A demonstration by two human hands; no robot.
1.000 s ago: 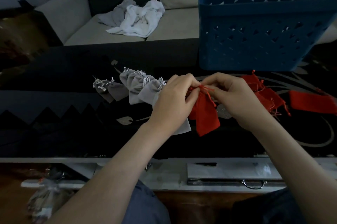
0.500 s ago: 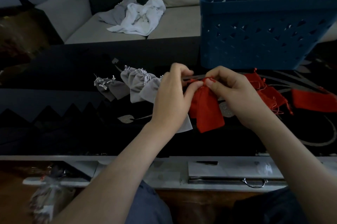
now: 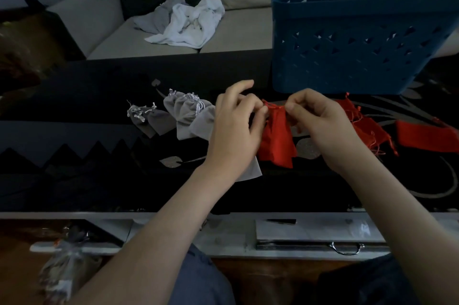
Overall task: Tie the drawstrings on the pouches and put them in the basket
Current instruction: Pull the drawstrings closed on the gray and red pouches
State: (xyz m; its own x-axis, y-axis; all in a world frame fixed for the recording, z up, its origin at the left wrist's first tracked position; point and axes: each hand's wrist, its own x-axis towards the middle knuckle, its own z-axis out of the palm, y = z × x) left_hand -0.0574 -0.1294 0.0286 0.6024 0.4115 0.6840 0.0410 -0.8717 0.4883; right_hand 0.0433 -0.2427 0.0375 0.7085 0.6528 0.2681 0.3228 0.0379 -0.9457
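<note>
We have drawn our hands slightly apart, left hand [image 3: 233,128] and right hand [image 3: 320,121] each pinching a drawstring [image 3: 273,106] at the neck of the red pouch [image 3: 277,141], seemingly soft and light, near the blue basket [image 3: 347,44].

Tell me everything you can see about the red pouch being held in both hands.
The red pouch looks like soft matte cloth, gathered tight at the neck and flaring below. It is upright over the dark table, near the blue basket. The left hand and right hand pinch its drawstrings at either side of the neck.
</note>
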